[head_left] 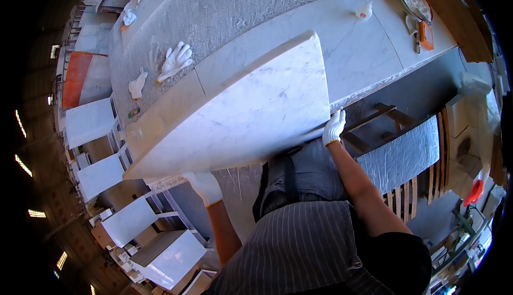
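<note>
White grey-veined marble slab [256, 108]: tilted over grey bench [278, 6]; long axis 8-to-2 o'clock;
White-gloved left hand [205, 187]: at slab's 7 o'clock edge; fingers hidden, openness unclear;
White-gloved right hand [334, 128]: at 3 o'clock corner; fingers extended toward 12, grip unclear.

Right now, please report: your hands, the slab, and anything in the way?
Left hand at lower edge of white slab, fingers mostly hidden; right hand at its right corner. Slab tilted up over bench. Loose gloves lie beyond, not touching it.

Slab [262, 108] brightly lit, lamps [37, 213] glare dim left, edges bent
</note>
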`<state>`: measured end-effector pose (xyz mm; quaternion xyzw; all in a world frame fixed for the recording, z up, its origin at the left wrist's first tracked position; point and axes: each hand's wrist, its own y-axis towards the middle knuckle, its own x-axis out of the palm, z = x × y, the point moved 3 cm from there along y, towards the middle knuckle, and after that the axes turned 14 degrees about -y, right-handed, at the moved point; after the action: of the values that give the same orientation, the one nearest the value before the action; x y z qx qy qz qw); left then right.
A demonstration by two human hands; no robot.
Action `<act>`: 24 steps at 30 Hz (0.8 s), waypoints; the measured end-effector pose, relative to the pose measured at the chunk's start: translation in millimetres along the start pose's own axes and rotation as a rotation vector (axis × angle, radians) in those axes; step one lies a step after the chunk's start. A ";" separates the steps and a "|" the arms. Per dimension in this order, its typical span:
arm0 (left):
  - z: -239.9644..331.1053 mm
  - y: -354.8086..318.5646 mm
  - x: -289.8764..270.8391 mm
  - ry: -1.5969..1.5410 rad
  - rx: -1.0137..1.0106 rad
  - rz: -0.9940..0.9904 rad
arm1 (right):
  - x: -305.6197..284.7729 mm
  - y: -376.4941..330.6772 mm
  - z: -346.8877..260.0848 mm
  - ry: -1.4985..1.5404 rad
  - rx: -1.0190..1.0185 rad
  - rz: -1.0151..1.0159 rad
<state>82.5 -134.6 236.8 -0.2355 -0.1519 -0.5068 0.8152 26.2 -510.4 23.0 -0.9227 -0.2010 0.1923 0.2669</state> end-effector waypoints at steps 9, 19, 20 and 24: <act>-0.1 4.4 -5.5 -0.024 -0.021 0.051 | 5.9 12.9 11.2 0.235 0.069 0.017; 5.5 0.3 2.8 0.006 0.061 0.033 | -10.3 -5.2 -17.0 0.238 0.040 0.161; 9.6 -1.3 7.1 0.016 0.082 0.028 | -12.6 -11.1 -22.0 0.279 0.049 0.156; 29.8 -4.4 46.4 -0.015 0.060 -0.001 | -27.6 -24.3 -37.9 0.358 0.055 0.135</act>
<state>98.7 -155.2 285.5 -0.2146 -0.1734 -0.5007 0.8205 13.8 -520.3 73.4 -0.9460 -0.0828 0.0477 0.3099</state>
